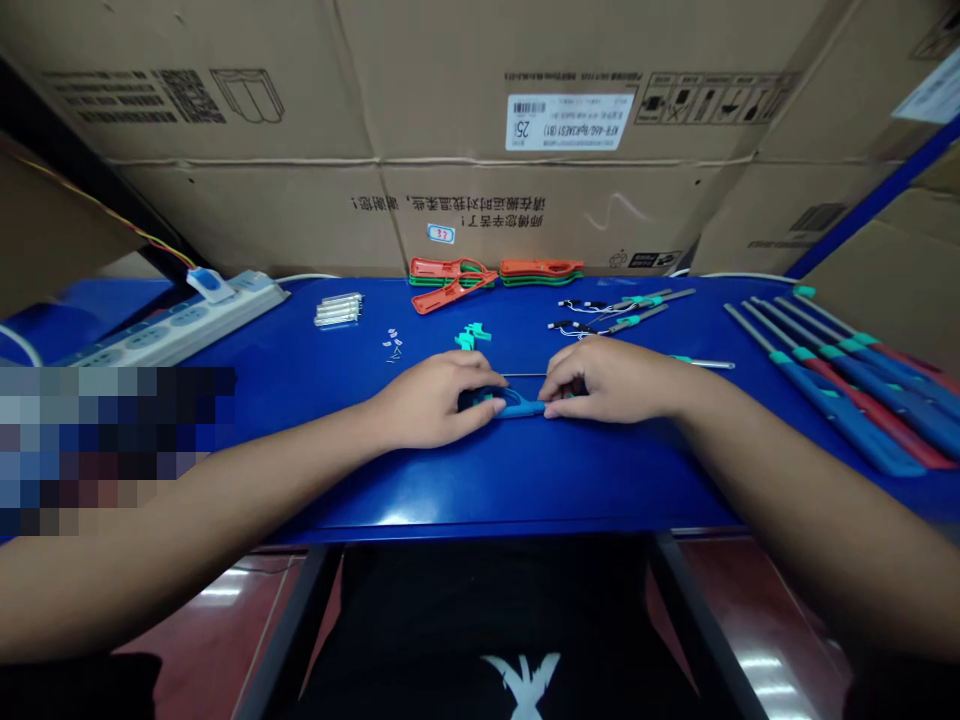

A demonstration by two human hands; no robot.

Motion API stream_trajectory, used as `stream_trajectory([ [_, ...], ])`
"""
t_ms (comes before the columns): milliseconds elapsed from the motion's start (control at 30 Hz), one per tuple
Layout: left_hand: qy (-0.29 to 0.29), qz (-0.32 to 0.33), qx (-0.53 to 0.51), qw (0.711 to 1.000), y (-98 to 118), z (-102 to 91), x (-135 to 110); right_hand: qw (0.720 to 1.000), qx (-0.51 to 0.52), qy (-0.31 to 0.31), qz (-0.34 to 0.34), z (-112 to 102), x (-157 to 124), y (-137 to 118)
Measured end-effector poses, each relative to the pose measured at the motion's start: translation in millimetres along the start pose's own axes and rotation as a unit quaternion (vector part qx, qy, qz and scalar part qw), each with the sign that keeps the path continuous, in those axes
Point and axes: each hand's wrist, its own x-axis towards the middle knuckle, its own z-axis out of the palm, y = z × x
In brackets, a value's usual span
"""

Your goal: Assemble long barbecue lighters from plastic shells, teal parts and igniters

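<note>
In the head view, we see the blue plastic handle (pixel 519 408) lying on the tabletop (pixel 480 485) between both hands, its long axis going left to right. The left hand (pixel 427 400) is curled closed over its left end, and the right hand (pixel 611 380) holds the right end with bent fingers. A thin metal rod (pixel 523 375) runs just on the far side.

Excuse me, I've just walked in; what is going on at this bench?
A person is working at a blue bench, their left hand and right hand closed on a blue plastic piece, with a thin metal rod between them. Teal plastic pieces lie just beyond, and long blue tools are lined up to the right.
</note>
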Motion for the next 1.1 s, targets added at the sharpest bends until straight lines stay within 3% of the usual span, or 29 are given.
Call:
stream_trajectory([
  [300, -0.033, -0.001, 0.080, 0.996, 7, 1.5, 2, 0.999, 0.031, 0.013, 0.037, 2, 0, 1],
  [467, -0.021, 0.001, 0.093, 0.995, 11, 0.9, 2, 0.998, 0.040, 0.016, 0.041, 2, 1, 0],
  [767, 0.012, 0.009, 0.086, 0.996, 10, 1.4, 1, 1.000, -0.004, 0.029, 0.002, 0, 1, -1],
  [1100, -0.002, -0.016, 0.146, 0.989, 11, 5.7, 1, 0.999, -0.008, 0.032, -0.019, 2, -1, -1],
])
